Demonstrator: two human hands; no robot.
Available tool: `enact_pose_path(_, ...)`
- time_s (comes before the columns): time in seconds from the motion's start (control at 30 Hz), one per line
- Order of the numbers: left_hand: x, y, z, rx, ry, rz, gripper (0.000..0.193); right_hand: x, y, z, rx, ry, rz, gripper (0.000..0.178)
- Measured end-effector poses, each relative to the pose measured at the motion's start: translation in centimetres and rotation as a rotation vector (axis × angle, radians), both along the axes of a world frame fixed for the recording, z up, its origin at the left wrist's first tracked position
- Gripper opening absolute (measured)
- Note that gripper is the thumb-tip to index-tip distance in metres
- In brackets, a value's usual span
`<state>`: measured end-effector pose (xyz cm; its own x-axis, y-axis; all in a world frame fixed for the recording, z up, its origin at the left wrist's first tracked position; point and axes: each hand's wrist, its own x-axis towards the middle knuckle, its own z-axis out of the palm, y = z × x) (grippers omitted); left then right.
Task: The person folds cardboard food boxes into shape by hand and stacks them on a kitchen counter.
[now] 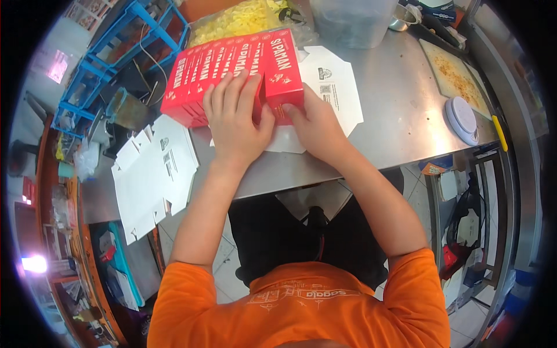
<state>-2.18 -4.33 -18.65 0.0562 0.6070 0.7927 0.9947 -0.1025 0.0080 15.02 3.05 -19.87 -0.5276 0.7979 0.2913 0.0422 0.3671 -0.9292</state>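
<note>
At far left, a blue metal rack in the upper left of the frame, and below it flat white unfolded cartons hanging over the left edge of the steel surface. At upper centre, a row of red cartons standing packed side by side on the surface, with a bag of yellow chips just behind. Left hand laid flat, fingers spread, on the near end of the red row, pressing rather than gripping. Right hand just beside it, thumb and fingers closed on the lower corner of the rightmost red carton. Under both, another flat white carton blank. Further right, a clear plastic tub at the top, a cutting board with crumbs, and a round white scale near the right edge.
</note>
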Motion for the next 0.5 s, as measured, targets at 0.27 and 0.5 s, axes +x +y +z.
enact_pose_path(0.27,0.4,0.0,0.1,-0.007,-0.031,0.016,0.056,-1.1,-0.8,-0.4,0.088,-0.056,-0.072,0.023)
enact_pose_path(0.5,0.7,0.0,0.4,-0.002,-0.062,0.022,0.055,-1.7,-1.0,-0.5,0.151,-0.081,-0.094,0.021)
